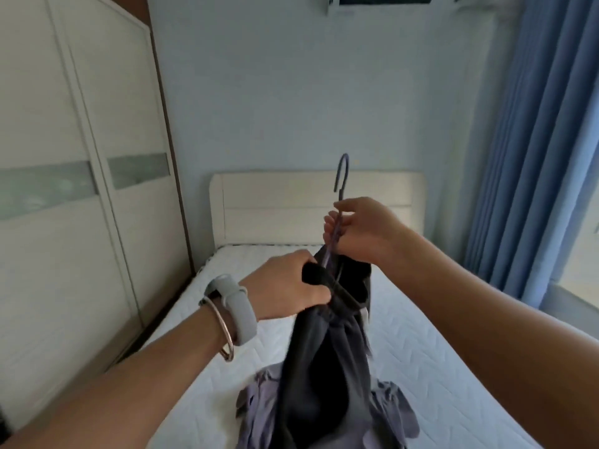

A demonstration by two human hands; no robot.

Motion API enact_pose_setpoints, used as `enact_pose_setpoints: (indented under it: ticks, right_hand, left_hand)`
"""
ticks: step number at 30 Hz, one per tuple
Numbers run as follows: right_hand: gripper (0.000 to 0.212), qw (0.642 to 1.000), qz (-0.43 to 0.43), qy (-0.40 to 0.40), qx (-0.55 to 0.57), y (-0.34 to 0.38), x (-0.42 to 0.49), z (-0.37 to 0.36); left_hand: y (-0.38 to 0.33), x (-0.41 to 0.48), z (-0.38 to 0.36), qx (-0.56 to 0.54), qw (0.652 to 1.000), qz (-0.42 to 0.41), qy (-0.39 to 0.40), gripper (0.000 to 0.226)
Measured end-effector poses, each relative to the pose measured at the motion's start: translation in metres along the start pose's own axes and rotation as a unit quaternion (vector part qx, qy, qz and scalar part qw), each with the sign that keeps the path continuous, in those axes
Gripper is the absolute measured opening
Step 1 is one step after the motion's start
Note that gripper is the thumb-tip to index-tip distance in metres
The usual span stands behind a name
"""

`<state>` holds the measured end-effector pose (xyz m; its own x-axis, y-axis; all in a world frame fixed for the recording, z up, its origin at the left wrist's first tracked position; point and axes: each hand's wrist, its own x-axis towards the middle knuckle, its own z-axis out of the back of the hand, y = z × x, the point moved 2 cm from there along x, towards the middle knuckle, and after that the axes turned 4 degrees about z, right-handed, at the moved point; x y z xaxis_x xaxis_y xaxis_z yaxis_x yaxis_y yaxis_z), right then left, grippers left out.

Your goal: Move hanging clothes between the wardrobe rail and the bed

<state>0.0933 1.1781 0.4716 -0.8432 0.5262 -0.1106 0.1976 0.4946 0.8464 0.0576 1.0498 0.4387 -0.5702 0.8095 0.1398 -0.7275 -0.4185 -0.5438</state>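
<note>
A dark grey garment [324, 367] hangs from a purple hanger [343, 176] held up over the bed [437, 367]. My right hand [359, 231] grips the hanger's neck just below the hook. The garment's black collar, at the top left, is pinched in my left hand [288, 286], which wears a grey watch and a bangle. Beneath it, a lilac garment [392, 409] lies crumpled on the white mattress. The hanger's shoulders are hidden inside the fabric.
A white wardrobe [81, 189] with shut sliding doors runs along the left, close to the bed's side. The cream headboard [291, 205] stands against the far wall. Blue curtains [544, 157] hang at the right beside a window.
</note>
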Motion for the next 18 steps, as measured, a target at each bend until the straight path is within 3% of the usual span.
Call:
enact_pose_setpoints:
  ticks: [5, 7, 9, 10, 12, 14, 16, 18]
  right_hand:
    - [0.015, 0.975, 0.13, 0.065, -0.169, 0.04, -0.056, -0.029]
    - [0.018, 0.916, 0.23, 0.063, -0.323, 0.058, -0.073, -0.029]
    - [0.013, 0.824, 0.348, -0.006, -0.448, 0.079, -0.088, -0.025]
    - [0.01, 0.787, 0.398, -0.043, -0.468, 0.09, -0.096, -0.023]
    - [0.027, 0.745, 0.459, -0.067, -0.479, 0.108, -0.107, -0.019]
    - [0.041, 0.746, 0.441, -0.015, -0.499, 0.121, -0.116, -0.021]
    - [0.031, 0.745, 0.417, 0.035, -0.52, 0.129, -0.127, -0.027]
    - [0.026, 0.732, 0.452, 0.021, -0.509, 0.14, -0.138, -0.034]
  left_hand:
    - [-0.018, -0.036, 0.058, 0.096, 0.971, -0.029, -0.217, 0.024]
    - [-0.026, -0.045, 0.078, 0.093, 0.954, -0.043, -0.281, 0.022]
    - [-0.035, -0.05, 0.094, 0.095, 0.938, -0.074, -0.324, 0.019]
    - [-0.041, -0.052, 0.099, 0.101, 0.932, -0.091, -0.335, 0.018]
    - [-0.053, -0.056, 0.108, 0.113, 0.923, -0.127, -0.345, 0.018]
    - [-0.065, -0.061, 0.116, 0.122, 0.916, -0.152, -0.351, 0.018]
    - [-0.077, -0.065, 0.124, 0.125, 0.911, -0.172, -0.354, 0.019]
    - [-0.089, -0.067, 0.133, 0.125, 0.905, -0.188, -0.36, 0.019]
